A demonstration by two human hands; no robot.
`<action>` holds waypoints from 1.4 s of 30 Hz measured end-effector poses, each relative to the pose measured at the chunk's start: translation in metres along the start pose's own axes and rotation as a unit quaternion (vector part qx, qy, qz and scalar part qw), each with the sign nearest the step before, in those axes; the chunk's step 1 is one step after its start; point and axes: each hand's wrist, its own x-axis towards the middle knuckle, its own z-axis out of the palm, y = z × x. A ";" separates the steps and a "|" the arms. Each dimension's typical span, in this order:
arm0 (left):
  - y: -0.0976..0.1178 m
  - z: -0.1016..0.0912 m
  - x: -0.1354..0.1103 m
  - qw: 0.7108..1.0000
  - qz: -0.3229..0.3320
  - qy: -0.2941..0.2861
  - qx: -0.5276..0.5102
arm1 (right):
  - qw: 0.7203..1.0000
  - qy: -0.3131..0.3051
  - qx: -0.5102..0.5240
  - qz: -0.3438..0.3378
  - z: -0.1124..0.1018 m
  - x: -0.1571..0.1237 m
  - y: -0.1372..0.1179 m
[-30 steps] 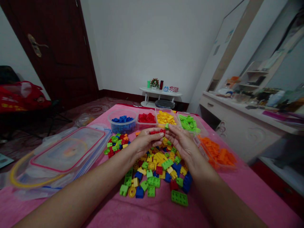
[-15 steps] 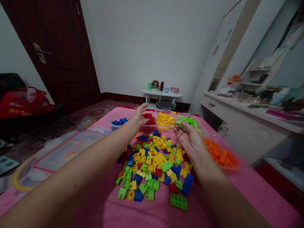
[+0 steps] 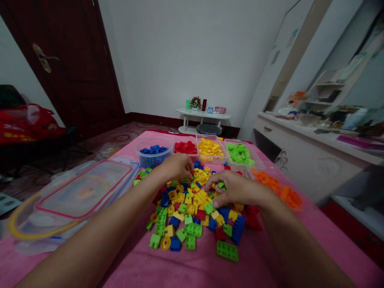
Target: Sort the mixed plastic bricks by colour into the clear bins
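Note:
A heap of mixed toy building blocks (image 3: pixel 180 198) in yellow, green, blue and red lies before me. At its far left side, my left hand (image 3: pixel 177 166) points down with fingers curled together; anything between the fingertips is hidden. My right hand (image 3: pixel 232 186) arches over the right part of the heap, thumb and fingers apart. Its thumb tip is by a long green block (image 3: pixel 209 208), and another green block (image 3: pixel 222 185) shows between the fingers. Behind the heap stand clear containers of blue blocks (image 3: pixel 153 149), red blocks (image 3: pixel 185 147), yellow blocks (image 3: pixel 210 147) and green blocks (image 3: pixel 239 153).
Orange blocks (image 3: pixel 277 188) lie in a container at the right. Clear lids, one with a red rim (image 3: pixel 90 176), are stacked at the left on the pink cloth (image 3: pixel 180 270). A white dresser (image 3: pixel 303 148) stands along the right side.
My left hand has come back from the red container to the heap. My right hand has left the green container, where it held a green block, and dropped low over the heap.

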 end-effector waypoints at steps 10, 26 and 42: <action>0.005 0.013 -0.011 0.988 -0.005 0.042 0.146 | 0.989 0.088 0.115 0.008 0.010 0.012 0.010; 0.014 0.002 -0.013 0.985 0.043 -0.018 0.167 | 0.949 0.297 0.066 0.085 0.022 0.039 0.063; 0.021 0.010 -0.006 0.993 0.074 0.089 0.028 | 0.936 0.313 0.137 0.079 0.018 0.033 0.038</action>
